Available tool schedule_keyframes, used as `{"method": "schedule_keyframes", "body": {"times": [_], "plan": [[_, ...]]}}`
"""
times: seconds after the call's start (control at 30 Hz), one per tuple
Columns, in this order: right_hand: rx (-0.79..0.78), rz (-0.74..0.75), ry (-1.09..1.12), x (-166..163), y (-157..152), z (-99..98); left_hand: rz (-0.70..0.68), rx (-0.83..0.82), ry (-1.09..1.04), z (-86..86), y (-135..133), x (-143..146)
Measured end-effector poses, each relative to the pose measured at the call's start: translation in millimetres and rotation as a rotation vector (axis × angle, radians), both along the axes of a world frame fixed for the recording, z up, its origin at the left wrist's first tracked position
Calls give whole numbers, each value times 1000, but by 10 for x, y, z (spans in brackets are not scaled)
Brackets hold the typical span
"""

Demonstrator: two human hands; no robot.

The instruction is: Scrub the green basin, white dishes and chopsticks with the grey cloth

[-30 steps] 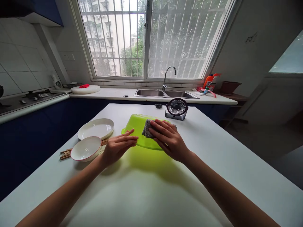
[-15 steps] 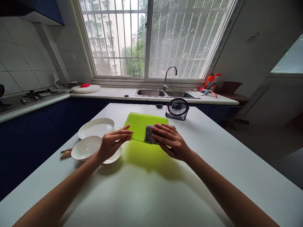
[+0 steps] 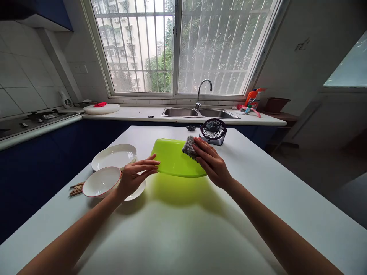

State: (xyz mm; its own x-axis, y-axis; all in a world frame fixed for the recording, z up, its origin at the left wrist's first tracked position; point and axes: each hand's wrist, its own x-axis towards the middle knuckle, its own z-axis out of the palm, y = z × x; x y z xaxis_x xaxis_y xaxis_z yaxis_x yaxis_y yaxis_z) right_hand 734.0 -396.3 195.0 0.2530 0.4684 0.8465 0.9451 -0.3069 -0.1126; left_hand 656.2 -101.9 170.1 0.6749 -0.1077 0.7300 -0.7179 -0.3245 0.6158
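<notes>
My left hand (image 3: pixel 137 176) pinches the left edge of a lime-green plastic cutting board (image 3: pixel 171 160), thumb below and fingers on top. The board is held above the white table, tilted, and casts a green-tinted shadow. My right hand (image 3: pixel 213 162) is closed on a folded grey cloth (image 3: pixel 189 148), pressed against the board's right part. The fingers and cloth hide the board's right edge. Close to my left hand and forearm are a white bowl with a red rim (image 3: pixel 101 182), an oval white plate (image 3: pixel 114 156) and a small white dish (image 3: pixel 137 192), partly covered by my wrist.
Wooden chopsticks (image 3: pixel 77 189) lie left of the bowl. A black fan (image 3: pixel 213 131) and a dark scouring pad (image 3: pixel 190 128) stand at the far end of the table (image 3: pixel 172 236). Beyond are a double sink (image 3: pixel 181 112), a faucet (image 3: pixel 198 95) and a stove (image 3: pixel 37 120).
My right hand has moved the grey cloth up and slightly right across the cutting board. The board has changed its tilt, its near edge now lower. My left hand keeps its hold.
</notes>
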Motion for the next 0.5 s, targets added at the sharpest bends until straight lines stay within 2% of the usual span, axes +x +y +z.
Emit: {"method": "schedule_keyframes", "body": {"times": [0.23, 0.5], "plan": [[-252, 12, -213, -279, 115, 85, 36, -56, 103, 15, 7, 18], [-231, 70, -232, -224, 76, 51, 19, -99, 147, 74, 97, 52]]}}
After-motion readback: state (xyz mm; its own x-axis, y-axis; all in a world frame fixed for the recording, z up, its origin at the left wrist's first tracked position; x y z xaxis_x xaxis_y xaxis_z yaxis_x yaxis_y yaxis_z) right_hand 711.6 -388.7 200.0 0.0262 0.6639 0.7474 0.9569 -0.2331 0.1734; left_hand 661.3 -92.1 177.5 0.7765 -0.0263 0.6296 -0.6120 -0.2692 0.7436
